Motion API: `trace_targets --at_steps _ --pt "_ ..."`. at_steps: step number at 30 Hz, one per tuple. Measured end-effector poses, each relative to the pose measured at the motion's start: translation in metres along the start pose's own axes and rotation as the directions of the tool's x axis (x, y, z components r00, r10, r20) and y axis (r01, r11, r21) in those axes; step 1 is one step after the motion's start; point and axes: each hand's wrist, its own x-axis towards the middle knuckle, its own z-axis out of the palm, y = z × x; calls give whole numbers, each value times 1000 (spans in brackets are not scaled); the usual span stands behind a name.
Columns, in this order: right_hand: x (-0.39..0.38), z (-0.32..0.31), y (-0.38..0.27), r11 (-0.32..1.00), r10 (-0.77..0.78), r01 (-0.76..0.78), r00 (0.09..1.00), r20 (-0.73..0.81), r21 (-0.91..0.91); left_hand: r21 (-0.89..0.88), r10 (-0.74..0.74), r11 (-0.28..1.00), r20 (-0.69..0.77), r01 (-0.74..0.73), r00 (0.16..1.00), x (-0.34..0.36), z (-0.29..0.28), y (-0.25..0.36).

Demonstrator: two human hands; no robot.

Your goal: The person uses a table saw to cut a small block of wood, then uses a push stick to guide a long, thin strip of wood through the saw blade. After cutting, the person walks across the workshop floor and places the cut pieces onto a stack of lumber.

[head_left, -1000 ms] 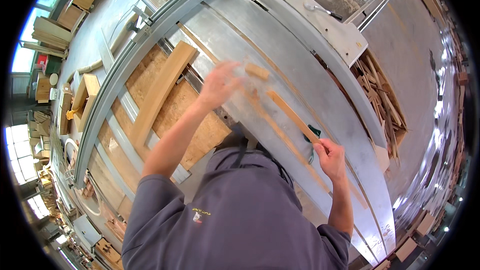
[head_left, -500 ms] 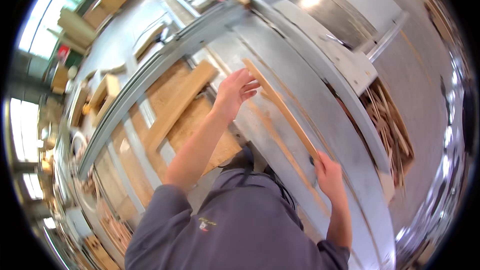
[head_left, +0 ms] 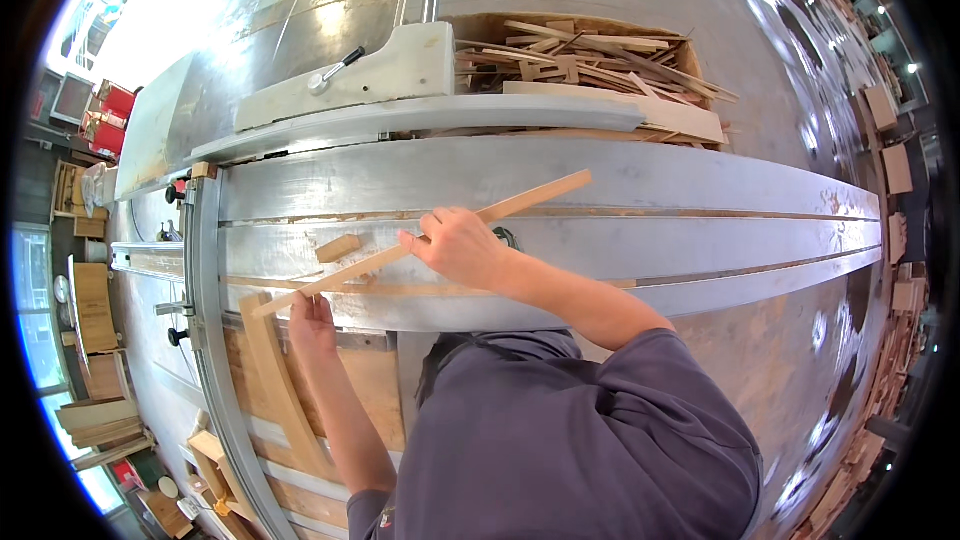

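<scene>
A long, thin wooden strip (head_left: pixel 540 193) is in both my hands, slanting over the metal machine table from lower left to upper right. My right hand (head_left: pixel 462 250) is closed around its middle, with the free length reaching out to the right. Near the left end, my left hand (head_left: pixel 314 325) pinches the strip from below. A short wooden block (head_left: pixel 338 248) lies on the table just beyond the strip. Partly hidden behind my right hand is a small dark round object (head_left: pixel 508 238).
Grooves run the length of the grey metal table (head_left: pixel 700 165). A metal rail (head_left: pixel 207 270) crosses at the left, beside a wooden board (head_left: pixel 275 370). Beyond a pale guard with a lever (head_left: pixel 350 75) stands a box heaped with wood offcuts (head_left: pixel 590 55).
My view has turned, bringing the table across the picture. My right hand has shifted from the strip's end to its middle; my left hand now pinches near the other end.
</scene>
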Motion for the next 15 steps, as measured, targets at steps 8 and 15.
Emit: trace_targets --at_steps 8,15 --pt "9 7 -25 848 187 -299 942 279 438 152 304 927 228 -342 925 -68 82 28" --pt "40 10 -69 637 224 -271 961 163 721 191 227 932 359 -309 905 -120 122 34"
